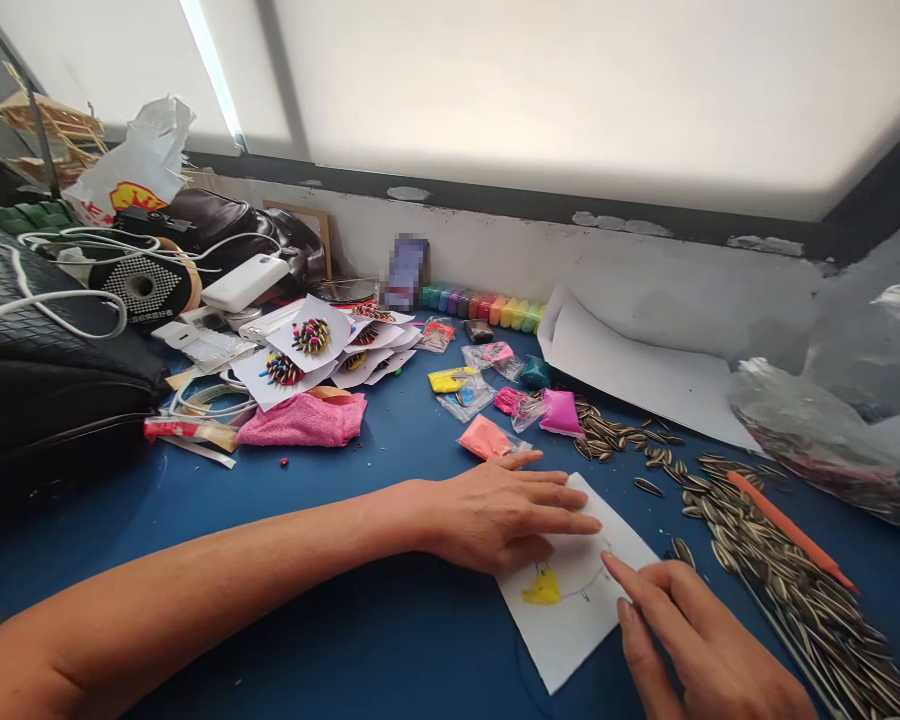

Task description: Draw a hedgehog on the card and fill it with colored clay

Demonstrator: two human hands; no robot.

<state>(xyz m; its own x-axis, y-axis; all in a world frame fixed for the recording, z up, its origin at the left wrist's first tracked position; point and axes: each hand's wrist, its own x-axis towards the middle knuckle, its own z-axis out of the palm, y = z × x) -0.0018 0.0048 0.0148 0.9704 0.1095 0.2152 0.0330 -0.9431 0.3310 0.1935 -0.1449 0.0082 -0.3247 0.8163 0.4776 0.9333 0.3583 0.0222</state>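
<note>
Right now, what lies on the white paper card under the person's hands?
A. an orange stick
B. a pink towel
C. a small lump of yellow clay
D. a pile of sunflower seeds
C. A small yellow clay lump sits on the white paper card, between the left hand pressing it flat and the right hand; the sunflower seeds, pink towel and orange stick all lie off it on the blue table.

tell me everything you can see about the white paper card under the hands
The white paper card is a small, roughly rectangular sheet lying flat and turned at an angle on the blue table. A thin curved line is drawn on it, with a lump of yellow clay stuck at the line's left end. The left hand rests flat on its upper part; the right hand touches it with the index fingertip.
</note>
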